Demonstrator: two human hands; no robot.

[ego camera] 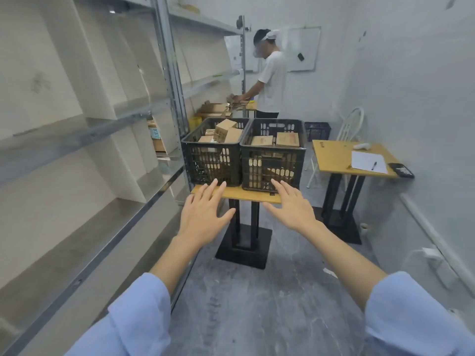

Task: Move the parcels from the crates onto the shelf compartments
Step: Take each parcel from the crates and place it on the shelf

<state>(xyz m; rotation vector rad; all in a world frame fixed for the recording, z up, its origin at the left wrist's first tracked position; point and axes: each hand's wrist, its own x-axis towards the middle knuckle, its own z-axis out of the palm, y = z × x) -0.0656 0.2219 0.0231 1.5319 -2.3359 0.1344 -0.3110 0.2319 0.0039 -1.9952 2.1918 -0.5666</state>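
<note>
Two black slotted crates stand side by side on a small wooden table [239,194]. The left crate [213,160] holds several brown cardboard parcels [226,131]; the right crate [272,163] holds flat brown parcels [287,139]. My left hand [203,214] is stretched out, fingers spread, in front of the left crate and holds nothing. My right hand [291,205] is also spread and empty, in front of the right crate. Neither hand touches a crate. The metal shelf [77,134] with white dividers runs along the left; its near compartments show no parcels.
Another person [270,73] in a white shirt works at a far table with boxes. To the right stands a second wooden table [331,160] with paper and a pen, with a white chair [353,124] behind it. A blue crate [317,131] sits on the floor at the back.
</note>
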